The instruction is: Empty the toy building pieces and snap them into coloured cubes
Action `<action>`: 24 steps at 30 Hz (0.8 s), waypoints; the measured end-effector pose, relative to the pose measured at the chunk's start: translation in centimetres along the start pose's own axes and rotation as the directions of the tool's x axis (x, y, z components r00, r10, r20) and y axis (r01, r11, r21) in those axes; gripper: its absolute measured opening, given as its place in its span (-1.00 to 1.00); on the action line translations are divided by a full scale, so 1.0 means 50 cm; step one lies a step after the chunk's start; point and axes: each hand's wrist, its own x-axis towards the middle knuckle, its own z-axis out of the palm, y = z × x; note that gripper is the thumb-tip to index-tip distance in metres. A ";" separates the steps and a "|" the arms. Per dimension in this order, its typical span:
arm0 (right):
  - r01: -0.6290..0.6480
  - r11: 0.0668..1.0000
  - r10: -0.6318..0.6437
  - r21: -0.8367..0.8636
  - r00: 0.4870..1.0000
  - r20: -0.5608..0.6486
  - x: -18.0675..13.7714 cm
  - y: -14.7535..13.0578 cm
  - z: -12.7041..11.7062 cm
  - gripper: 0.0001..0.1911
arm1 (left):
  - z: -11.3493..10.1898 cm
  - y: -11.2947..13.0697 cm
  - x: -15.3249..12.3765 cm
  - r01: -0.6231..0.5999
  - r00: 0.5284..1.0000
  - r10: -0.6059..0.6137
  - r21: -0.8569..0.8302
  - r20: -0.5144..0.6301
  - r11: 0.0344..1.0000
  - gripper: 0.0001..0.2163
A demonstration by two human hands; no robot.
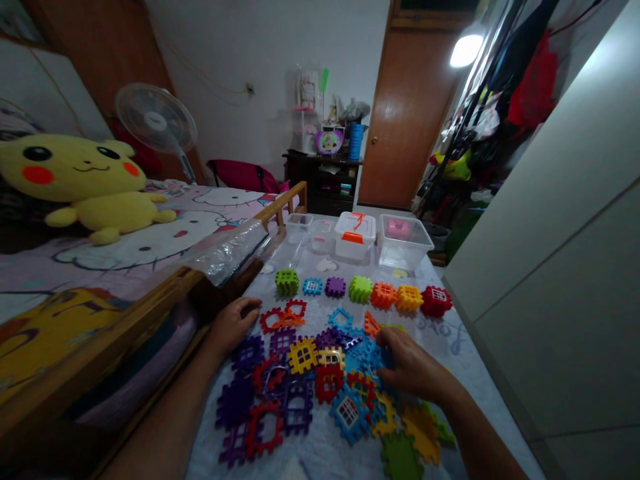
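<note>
A heap of flat interlocking plastic tiles in purple, red, yellow, blue and green lies on the pale table in front of me. My left hand rests at the pile's left edge, fingers curled beside a purple tile and a red tile. My right hand lies on the right side of the heap, its fingers pinched on a blue tile. Beyond the heap stands a row of assembled cubes: green, blue, purple, lime, orange, yellow, red.
Clear plastic boxes and an orange-handled case stand at the table's far end. A bed with a wooden rail and a yellow plush toy runs along the left. A fan, a dresser and a door lie beyond; a white wall stands right.
</note>
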 end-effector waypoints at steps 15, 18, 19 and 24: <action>0.147 0.989 -0.150 0.032 0.973 0.173 -0.012 -0.009 -0.006 -0.42 | -0.001 -0.001 -0.001 0.008 1.000 -0.009 0.015 0.011 1.000 -0.62; 0.136 0.990 -0.137 0.020 0.976 0.166 -0.010 -0.009 -0.004 -0.46 | 0.000 -0.003 0.000 0.010 1.000 -0.010 0.011 0.015 1.000 -0.62; 0.133 0.991 -0.134 0.017 0.977 0.166 -0.010 -0.009 -0.003 -0.48 | 0.001 -0.005 0.000 0.009 1.000 -0.009 0.010 0.015 1.000 -0.62; 0.115 0.993 -0.116 0.017 0.981 0.152 -0.007 -0.011 0.005 -0.48 | 0.002 -0.010 0.000 0.010 1.000 -0.010 0.013 0.013 1.000 -0.61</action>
